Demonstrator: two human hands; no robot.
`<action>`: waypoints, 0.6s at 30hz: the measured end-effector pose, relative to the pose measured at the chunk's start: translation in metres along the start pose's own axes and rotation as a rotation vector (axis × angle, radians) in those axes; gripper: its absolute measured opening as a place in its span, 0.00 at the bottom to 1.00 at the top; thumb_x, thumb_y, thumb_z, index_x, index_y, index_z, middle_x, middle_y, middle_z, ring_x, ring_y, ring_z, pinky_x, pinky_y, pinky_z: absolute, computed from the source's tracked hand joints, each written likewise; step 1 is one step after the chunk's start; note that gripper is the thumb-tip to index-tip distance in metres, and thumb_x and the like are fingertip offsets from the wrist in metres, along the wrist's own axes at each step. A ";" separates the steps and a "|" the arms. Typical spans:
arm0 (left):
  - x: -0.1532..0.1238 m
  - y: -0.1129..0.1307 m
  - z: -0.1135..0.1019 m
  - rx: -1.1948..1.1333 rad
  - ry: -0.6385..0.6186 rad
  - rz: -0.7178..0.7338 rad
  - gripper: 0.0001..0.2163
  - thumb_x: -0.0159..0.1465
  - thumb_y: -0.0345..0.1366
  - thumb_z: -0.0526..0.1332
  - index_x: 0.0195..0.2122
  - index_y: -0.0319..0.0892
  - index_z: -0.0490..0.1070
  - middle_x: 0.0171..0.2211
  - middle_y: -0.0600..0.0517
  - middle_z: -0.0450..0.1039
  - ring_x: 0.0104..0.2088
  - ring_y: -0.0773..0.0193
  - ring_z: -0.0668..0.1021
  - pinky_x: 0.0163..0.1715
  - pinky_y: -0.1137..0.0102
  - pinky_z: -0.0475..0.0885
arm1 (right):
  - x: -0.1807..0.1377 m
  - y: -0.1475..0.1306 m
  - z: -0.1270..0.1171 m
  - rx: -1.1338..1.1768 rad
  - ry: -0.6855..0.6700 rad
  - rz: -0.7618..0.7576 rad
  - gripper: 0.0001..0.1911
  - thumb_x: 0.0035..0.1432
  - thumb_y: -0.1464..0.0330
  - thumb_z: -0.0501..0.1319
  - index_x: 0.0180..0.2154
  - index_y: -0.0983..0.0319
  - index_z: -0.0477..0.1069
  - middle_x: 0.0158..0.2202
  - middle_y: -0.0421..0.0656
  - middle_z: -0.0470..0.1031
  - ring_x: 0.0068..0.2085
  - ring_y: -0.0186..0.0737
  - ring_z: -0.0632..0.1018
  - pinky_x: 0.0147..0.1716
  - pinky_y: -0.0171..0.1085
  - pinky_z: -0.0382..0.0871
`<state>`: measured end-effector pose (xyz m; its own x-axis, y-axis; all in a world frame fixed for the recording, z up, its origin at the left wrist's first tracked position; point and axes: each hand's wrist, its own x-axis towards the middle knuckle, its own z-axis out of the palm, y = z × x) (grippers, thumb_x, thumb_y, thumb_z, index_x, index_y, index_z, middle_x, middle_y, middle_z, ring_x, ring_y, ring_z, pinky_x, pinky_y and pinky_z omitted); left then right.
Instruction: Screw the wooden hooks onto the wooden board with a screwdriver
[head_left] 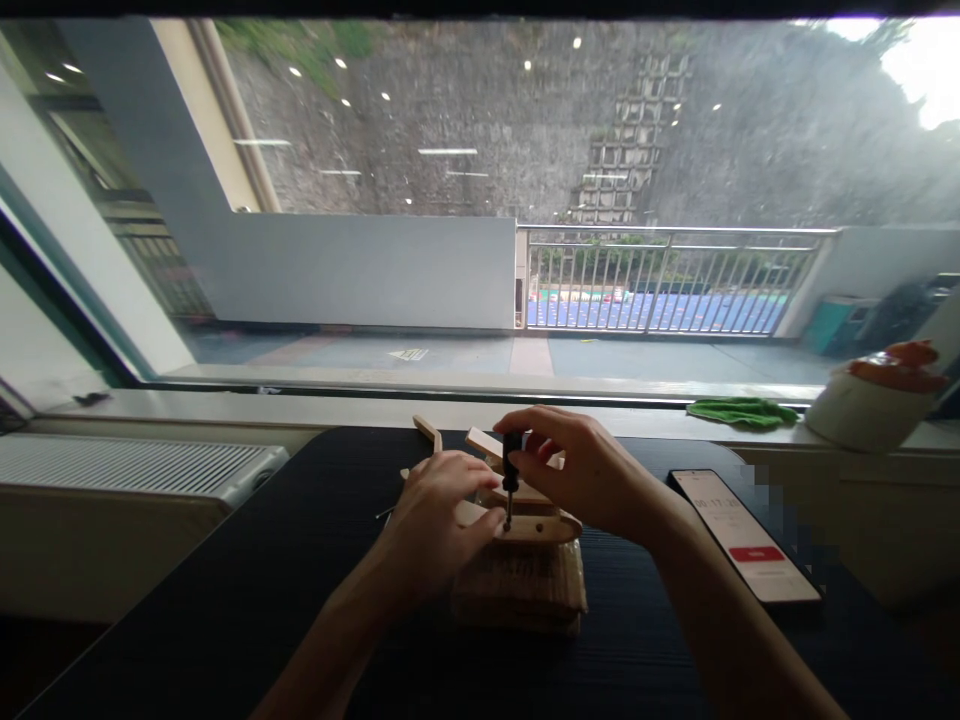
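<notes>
A small wooden model (536, 524) made of light flat pieces rests on a tan block (521, 590) on the black table (225, 600). My right hand (592, 470) is closed round the black handle of a small screwdriver (511, 478), held upright with its tip on the wood. My left hand (439, 510) presses on the wooden pieces beside the tip, fingers curled on them. More wooden strips (427, 430) stick up behind my hands.
A phone (742, 535) with a lit screen lies on the table to the right. On the window sill sit a green cloth (742, 411) and a white pot (862, 405). A radiator (127, 465) stands at the left under the window.
</notes>
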<state>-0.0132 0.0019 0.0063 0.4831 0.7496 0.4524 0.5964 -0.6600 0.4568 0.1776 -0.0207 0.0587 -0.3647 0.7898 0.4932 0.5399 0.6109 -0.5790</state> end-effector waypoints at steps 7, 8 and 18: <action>-0.003 0.001 0.019 0.139 -0.095 0.045 0.05 0.55 0.32 0.58 0.30 0.47 0.73 0.38 0.53 0.73 0.48 0.56 0.67 0.57 0.51 0.43 | 0.000 0.000 0.004 -0.005 -0.002 -0.017 0.17 0.55 0.73 0.55 0.48 0.58 0.69 0.41 0.42 0.72 0.33 0.31 0.73 0.33 0.32 0.68; -0.003 0.002 0.020 0.140 -0.096 0.042 0.05 0.55 0.32 0.58 0.30 0.47 0.73 0.37 0.53 0.73 0.48 0.56 0.67 0.56 0.51 0.43 | 0.000 0.000 0.004 -0.005 -0.002 -0.022 0.18 0.55 0.74 0.55 0.48 0.58 0.69 0.41 0.42 0.72 0.33 0.31 0.73 0.34 0.32 0.68; -0.004 0.004 0.021 0.181 -0.086 0.071 0.06 0.57 0.33 0.58 0.27 0.47 0.74 0.33 0.54 0.73 0.46 0.56 0.66 0.57 0.46 0.34 | 0.000 -0.004 0.006 -0.036 -0.033 0.003 0.18 0.55 0.74 0.54 0.48 0.57 0.69 0.37 0.40 0.74 0.33 0.30 0.73 0.33 0.31 0.66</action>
<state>0.0007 -0.0032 -0.0095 0.5765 0.7081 0.4077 0.6604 -0.6976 0.2777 0.1713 -0.0225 0.0572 -0.3876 0.7935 0.4692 0.5680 0.6065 -0.5564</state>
